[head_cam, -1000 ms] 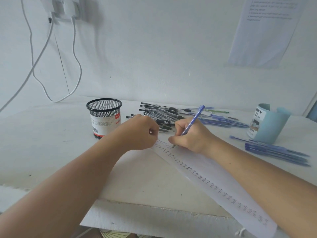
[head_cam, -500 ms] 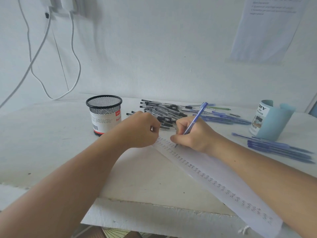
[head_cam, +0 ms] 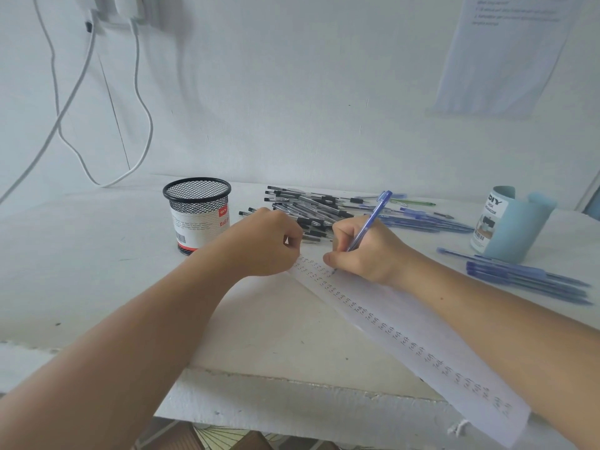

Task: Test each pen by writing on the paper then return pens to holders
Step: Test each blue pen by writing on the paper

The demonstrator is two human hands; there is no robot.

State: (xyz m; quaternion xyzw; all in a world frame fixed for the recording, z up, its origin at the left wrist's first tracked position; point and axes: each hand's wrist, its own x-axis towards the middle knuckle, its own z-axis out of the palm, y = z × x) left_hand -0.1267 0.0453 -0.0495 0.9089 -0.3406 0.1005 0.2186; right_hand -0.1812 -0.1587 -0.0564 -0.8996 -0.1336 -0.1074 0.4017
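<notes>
A white wall fills the upper half of the view, with a printed sheet stuck to it at the right and white cables hanging at the left. Below it is a white table with a chipped front edge.

A long strip of paper lies slanted across the table from the middle toward the near right corner, covered in rows of small pen marks.

The left hand is curled into a fist at the far end of the paper, with nothing showing in it. The right hand is just beside it, resting on the paper and gripping a blue pen between thumb and fingers. The pen's tip touches the paper and its cap end tilts up and away.

There are 2 holders. A black mesh holder stands upright to the left of the hands, and a light blue holder stands at the right.

A pile of black pens lies behind the hands, with loose blue pens and 1 green pen to its right. A neat row of blue pens lies in front of the light blue holder.
</notes>
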